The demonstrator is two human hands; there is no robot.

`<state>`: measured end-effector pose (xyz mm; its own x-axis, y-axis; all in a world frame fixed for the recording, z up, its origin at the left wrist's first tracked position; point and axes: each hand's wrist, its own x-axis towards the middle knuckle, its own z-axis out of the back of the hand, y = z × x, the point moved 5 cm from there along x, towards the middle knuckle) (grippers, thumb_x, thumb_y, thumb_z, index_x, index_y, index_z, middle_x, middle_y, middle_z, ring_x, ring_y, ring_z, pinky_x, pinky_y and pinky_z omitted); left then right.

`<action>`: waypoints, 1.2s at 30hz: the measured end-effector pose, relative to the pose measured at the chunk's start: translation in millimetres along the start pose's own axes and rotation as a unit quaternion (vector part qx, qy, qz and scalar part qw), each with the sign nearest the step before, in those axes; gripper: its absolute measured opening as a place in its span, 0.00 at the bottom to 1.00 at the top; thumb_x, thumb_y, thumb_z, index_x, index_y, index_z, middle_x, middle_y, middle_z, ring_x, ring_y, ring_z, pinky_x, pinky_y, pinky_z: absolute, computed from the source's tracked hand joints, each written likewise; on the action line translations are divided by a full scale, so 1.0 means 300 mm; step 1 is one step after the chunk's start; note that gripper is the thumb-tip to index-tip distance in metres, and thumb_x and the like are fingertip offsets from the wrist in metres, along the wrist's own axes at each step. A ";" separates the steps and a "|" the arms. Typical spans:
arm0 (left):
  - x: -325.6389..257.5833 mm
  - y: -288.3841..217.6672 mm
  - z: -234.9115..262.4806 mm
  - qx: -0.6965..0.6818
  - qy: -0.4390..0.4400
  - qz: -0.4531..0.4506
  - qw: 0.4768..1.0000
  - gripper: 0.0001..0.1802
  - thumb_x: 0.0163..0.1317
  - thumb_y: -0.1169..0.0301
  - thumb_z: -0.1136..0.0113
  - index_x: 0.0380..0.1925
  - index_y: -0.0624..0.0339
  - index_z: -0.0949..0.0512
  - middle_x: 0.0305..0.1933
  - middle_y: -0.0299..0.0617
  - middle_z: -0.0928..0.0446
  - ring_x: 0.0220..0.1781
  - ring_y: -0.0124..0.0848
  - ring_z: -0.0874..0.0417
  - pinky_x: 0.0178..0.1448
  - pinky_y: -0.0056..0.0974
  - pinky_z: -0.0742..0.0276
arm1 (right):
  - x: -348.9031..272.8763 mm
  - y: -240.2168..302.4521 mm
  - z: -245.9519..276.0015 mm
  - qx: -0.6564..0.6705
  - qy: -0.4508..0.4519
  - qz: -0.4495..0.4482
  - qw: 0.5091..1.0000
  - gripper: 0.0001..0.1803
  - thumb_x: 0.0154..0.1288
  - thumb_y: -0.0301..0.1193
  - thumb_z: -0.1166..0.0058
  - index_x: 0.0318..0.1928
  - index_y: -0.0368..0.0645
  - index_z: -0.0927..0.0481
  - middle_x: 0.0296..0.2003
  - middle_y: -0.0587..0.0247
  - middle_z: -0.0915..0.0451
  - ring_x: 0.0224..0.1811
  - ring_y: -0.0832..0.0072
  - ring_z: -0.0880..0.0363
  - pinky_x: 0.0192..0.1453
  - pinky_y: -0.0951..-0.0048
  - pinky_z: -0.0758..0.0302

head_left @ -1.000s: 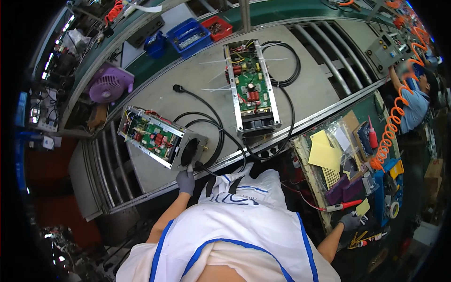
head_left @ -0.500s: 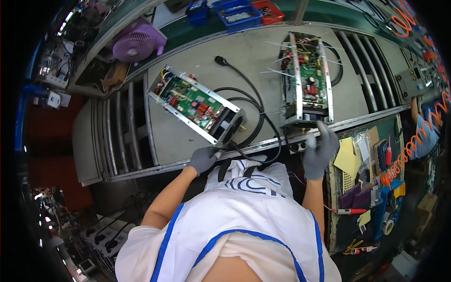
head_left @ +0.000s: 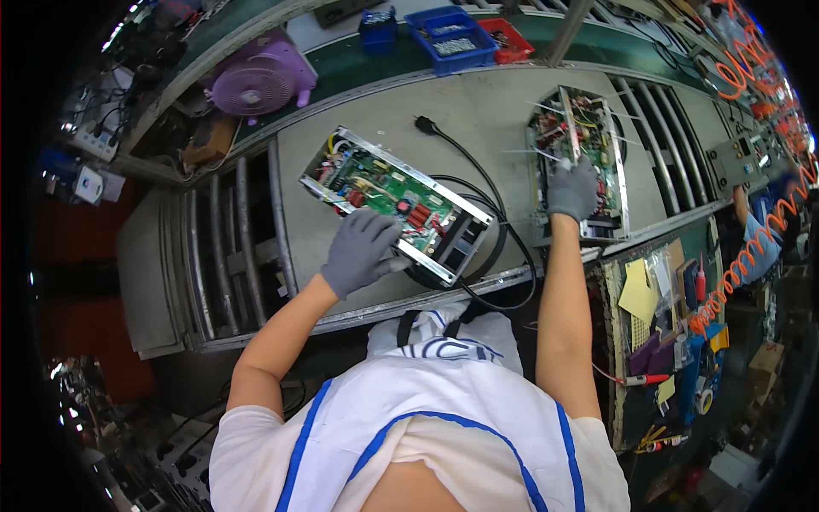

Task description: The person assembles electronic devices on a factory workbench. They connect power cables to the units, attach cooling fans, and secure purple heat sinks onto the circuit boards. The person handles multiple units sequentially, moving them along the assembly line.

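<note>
A green circuit board in a metal tray (head_left: 388, 194) lies tilted in the middle of the grey work surface (head_left: 486, 119). My left hand (head_left: 361, 250), in a grey glove, rests on its near edge with fingers spread. A black power cable (head_left: 478, 183) runs from the tray and loops beside it. To the right a second board in a metal frame (head_left: 580, 145) lies lengthwise. My right hand (head_left: 572, 189), also gloved, is closed on the near part of that frame.
A purple fan (head_left: 256, 81) stands at the back left. Blue and red parts bins (head_left: 456, 34) sit at the back. Metal rollers (head_left: 230, 239) flank the surface on the left. A side board with yellow notes and tools (head_left: 661, 316) is at the right. Orange coiled hose (head_left: 742, 256) hangs nearby.
My left hand moved up from the table's front edge onto the middle board's tray. My right hand rose from the front edge to the right board's frame. The view shifted left.
</note>
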<state>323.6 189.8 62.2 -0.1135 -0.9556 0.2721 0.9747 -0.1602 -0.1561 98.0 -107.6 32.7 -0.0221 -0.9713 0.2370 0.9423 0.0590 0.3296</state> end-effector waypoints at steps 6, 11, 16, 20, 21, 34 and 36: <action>0.024 0.009 -0.074 -0.036 0.033 0.009 0.999 0.34 0.38 0.53 0.30 0.47 0.52 0.27 0.43 0.40 0.26 0.48 0.39 0.26 0.56 0.45 0.34 | 0.011 0.003 0.039 0.003 0.033 -0.007 0.999 0.20 0.66 0.46 0.54 0.47 0.44 0.27 0.45 0.51 0.23 0.45 0.53 0.21 0.45 0.51 0.25; 0.016 0.027 -0.072 -0.009 0.039 0.019 0.999 0.28 0.40 0.54 0.31 0.42 0.51 0.26 0.38 0.37 0.25 0.43 0.37 0.25 0.50 0.43 0.33 | 0.029 -0.019 -0.014 0.044 0.048 0.045 0.997 0.17 0.67 0.42 0.56 0.45 0.43 0.25 0.41 0.46 0.21 0.42 0.49 0.21 0.44 0.50 0.27; -0.060 -0.033 -0.041 -0.064 -0.040 0.059 0.995 0.25 0.34 0.59 0.29 0.36 0.50 0.24 0.33 0.37 0.24 0.38 0.37 0.22 0.43 0.42 0.32 | -0.055 -0.061 0.051 0.128 0.067 0.129 0.981 0.13 0.62 0.35 0.50 0.45 0.45 0.23 0.35 0.49 0.20 0.41 0.51 0.21 0.43 0.54 0.26; -0.083 -0.086 -0.030 -0.111 -0.016 0.114 0.987 0.20 0.33 0.57 0.28 0.28 0.50 0.21 0.27 0.35 0.24 0.31 0.37 0.21 0.37 0.42 0.32 | -0.079 -0.145 0.061 0.192 0.168 0.113 0.960 0.14 0.57 0.36 0.44 0.43 0.46 0.19 0.31 0.51 0.19 0.35 0.56 0.19 0.41 0.59 0.25; -0.089 -0.099 -0.022 -0.112 0.002 0.121 0.986 0.19 0.33 0.56 0.28 0.26 0.50 0.21 0.25 0.35 0.24 0.30 0.37 0.21 0.36 0.42 0.32 | -0.066 -0.171 0.071 0.228 0.185 0.108 0.950 0.14 0.57 0.36 0.43 0.43 0.46 0.18 0.30 0.51 0.19 0.34 0.57 0.19 0.40 0.61 0.24; 0.207 0.312 -0.085 -0.137 0.142 0.378 0.904 0.24 0.42 0.45 0.31 0.23 0.56 0.17 0.20 0.43 0.21 0.22 0.39 0.20 0.30 0.40 0.28 | 0.561 -0.345 -0.317 0.274 0.357 0.024 0.893 0.19 0.64 0.41 0.48 0.39 0.36 0.16 0.23 0.62 0.21 0.27 0.75 0.23 0.33 0.73 0.28; 0.258 0.426 -0.168 -0.111 0.154 0.363 0.912 0.26 0.45 0.44 0.33 0.26 0.58 0.17 0.22 0.45 0.21 0.26 0.41 0.20 0.33 0.42 0.27 | 0.595 -0.359 -0.362 0.286 0.337 0.020 0.897 0.21 0.65 0.44 0.49 0.42 0.38 0.16 0.28 0.57 0.20 0.33 0.69 0.21 0.41 0.70 0.27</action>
<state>429.6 82.9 15.6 0.4636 -0.8491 -0.2531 0.7558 0.5281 -0.3872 29.0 -312.3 -59.8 0.3964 -0.8733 -0.2833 0.6074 0.0181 0.7942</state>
